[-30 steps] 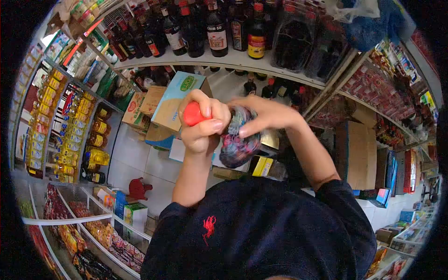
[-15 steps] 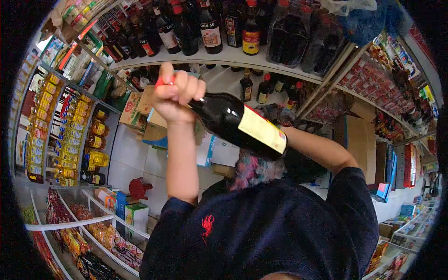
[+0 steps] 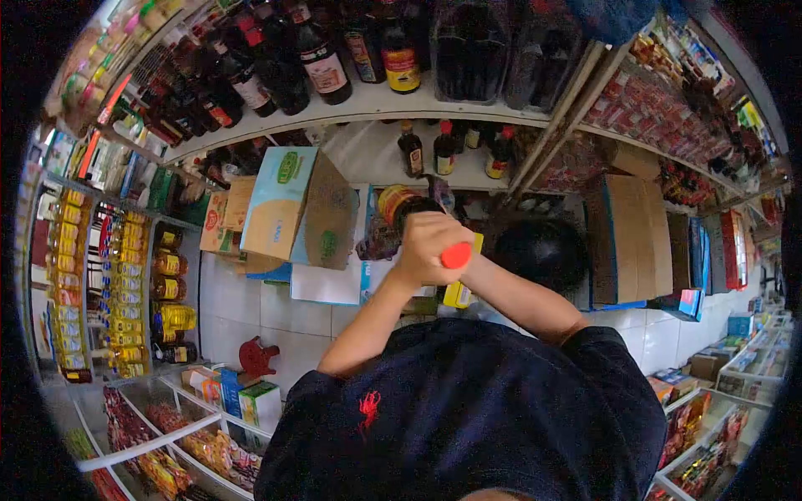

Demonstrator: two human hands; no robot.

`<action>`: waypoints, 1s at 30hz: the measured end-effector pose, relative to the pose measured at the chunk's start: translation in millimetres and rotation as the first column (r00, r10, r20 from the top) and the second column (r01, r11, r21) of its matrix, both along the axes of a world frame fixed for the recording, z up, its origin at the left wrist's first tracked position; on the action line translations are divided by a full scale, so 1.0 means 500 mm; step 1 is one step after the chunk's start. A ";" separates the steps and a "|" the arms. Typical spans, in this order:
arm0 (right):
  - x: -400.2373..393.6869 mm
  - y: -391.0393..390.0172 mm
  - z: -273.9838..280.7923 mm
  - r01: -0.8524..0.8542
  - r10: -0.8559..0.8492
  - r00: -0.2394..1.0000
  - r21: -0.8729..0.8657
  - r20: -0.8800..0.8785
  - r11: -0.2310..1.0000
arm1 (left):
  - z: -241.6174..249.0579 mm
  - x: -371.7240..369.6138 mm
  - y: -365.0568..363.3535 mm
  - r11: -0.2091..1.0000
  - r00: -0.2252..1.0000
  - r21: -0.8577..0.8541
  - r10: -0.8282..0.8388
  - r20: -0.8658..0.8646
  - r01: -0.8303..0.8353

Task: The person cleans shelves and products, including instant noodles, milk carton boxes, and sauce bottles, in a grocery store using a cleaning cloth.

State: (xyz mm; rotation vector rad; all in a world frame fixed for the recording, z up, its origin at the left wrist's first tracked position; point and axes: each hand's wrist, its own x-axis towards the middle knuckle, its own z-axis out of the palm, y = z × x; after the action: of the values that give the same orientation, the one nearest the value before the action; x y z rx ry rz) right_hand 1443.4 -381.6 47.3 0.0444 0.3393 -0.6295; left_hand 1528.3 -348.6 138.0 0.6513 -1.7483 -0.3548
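Observation:
My left hand (image 3: 428, 248) is closed around the neck of a dark bottle, its red cap (image 3: 456, 255) turned up toward me. Part of the bottle's yellow label (image 3: 459, 294) shows just below the fist. My right forearm (image 3: 526, 299) runs in behind the bottle and the left fist, so the fingers of my right hand are hidden. Just beyond the fist is another dark bottle with a yellow label (image 3: 396, 202), lying tilted beside crumpled clear plastic (image 3: 380, 242).
An open cardboard box (image 3: 280, 209) stands left of my hands. A black rounded object (image 3: 543, 255) and another carton (image 3: 639, 238) are to the right. Ahead, a white shelf (image 3: 351, 117) bears dark sauce bottles. A red stool (image 3: 258, 356) stands on the tiled floor.
The bottle has swung from slanting across my view to cap toward me. My left hand has moved right and down with it. The open box and second yellow-labelled bottle now show.

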 end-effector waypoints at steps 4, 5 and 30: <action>-0.037 -0.025 -0.018 0.065 -0.046 0.990 0.143 -0.134 0.988 | -0.077 -0.021 -0.052 0.978 0.976 0.139 0.129 0.175 -0.154; -0.050 -0.032 -0.026 0.084 -0.053 0.984 0.180 -0.168 0.980 | -0.082 -0.023 -0.069 0.944 0.975 0.279 0.125 0.186 -0.174; -0.494 0.286 -0.201 0.762 -0.535 0.509 0.065 -0.675 0.644 | -0.531 -0.116 -0.601 0.462 0.938 0.875 0.219 -0.268 0.142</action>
State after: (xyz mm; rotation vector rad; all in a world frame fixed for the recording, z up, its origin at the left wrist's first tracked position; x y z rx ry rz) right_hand 1196.2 -238.8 -53.2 0.3523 1.1127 -1.3695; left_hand 1470.3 -649.2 -127.3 1.2846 -1.0754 -1.3446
